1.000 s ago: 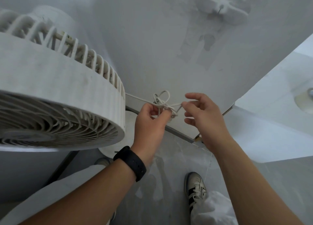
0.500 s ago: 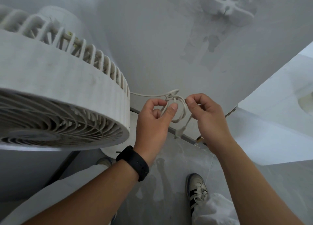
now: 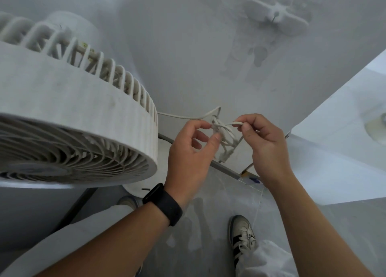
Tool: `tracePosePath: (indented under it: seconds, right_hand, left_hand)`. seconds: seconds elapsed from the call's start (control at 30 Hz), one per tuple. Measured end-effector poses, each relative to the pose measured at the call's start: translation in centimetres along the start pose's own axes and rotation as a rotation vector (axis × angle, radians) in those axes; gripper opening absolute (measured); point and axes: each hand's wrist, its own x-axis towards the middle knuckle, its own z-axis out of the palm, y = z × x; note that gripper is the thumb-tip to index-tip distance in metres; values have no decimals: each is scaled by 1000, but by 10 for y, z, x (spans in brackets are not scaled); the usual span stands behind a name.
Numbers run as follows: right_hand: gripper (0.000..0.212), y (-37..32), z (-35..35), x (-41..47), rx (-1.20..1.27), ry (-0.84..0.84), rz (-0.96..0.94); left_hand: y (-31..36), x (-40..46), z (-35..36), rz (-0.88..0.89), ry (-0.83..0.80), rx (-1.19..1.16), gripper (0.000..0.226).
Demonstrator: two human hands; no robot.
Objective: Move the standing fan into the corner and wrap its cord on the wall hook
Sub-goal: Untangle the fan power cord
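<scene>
Fan (image 3: 79, 118) stood at nine o'clock by the wall. Left hand (image 3: 192, 151) and right hand (image 3: 265, 143) each pinched the bundled cord (image 3: 222, 133); hook (image 3: 275, 15) at one o'clock bare, wrapping pending.

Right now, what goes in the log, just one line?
left hand: pinches cord | right hand: pinches cord | wall hook: bare

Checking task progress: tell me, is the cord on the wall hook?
No: the cord is bunched between both hands, below the bare wall hook.
</scene>
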Motion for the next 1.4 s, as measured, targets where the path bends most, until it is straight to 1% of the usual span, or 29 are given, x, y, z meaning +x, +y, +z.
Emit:
tracePosePath:
  seconds: [0.17, 0.27, 0.43, 0.5, 0.57, 0.7, 0.8, 0.87, 0.93, 1.07, 1.13, 1.23, 1.3, 1.4]
  right_hand:
    - [20, 6, -15, -5, 66, -29, 48]
    - [21, 11, -24, -12, 35, -54, 75]
    - [23, 13, -33, -21, 28, -97, 181]
    - [21, 14, -34, -24, 11, -122, 190]
    - [21, 17, -35, -24, -52, -109, 155]
    - [25, 22, -38, -23, -242, -89, -2]
    - [27, 21, -38, -23, -300, -75, -73]
    - [22, 20, -38, -21, -286, -55, -96]
    - [18, 21, -36, -20, -236, -47, -86]
    - [19, 17, -30, -17, -123, -61, -4]
    - [20, 12, -26, -16, -48, -59, 59]
    - [16, 8, -21, -17, 8, -61, 97]
    - [15, 7, -17, -18, -20, -107, 113]
    - [21, 6, -11, -19, -24, -170, 145]
  left_hand:
    - [0, -7, 4, 115, -98, 89, 9]
    - [-1, -12, 8, 146, -140, 122, 11]
    - [-3, -17, 14, 213, -162, 217, 13]
    - [-4, -18, 17, 221, -160, 238, 16]
    - [-5, -17, 18, 232, -142, 239, 18]
    - [-6, -14, 16, 272, -102, 259, 21]
    - [-7, -11, 14, 286, -144, 316, 19]
    - [-8, -8, 12, 303, -173, 351, 17]
    - [-8, -4, 9, 308, -192, 336, 15]
    - [-11, 1, 4, 335, -251, 383, 9]
    - [-12, 0, 2, 267, -276, 354, 13]
    - [-8, -2, 3, 113, -270, 209, 17]
    - [-6, -2, 5, 65, -253, 102, 18]
    - [-7, 1, 4, 28, -223, -1, 16]
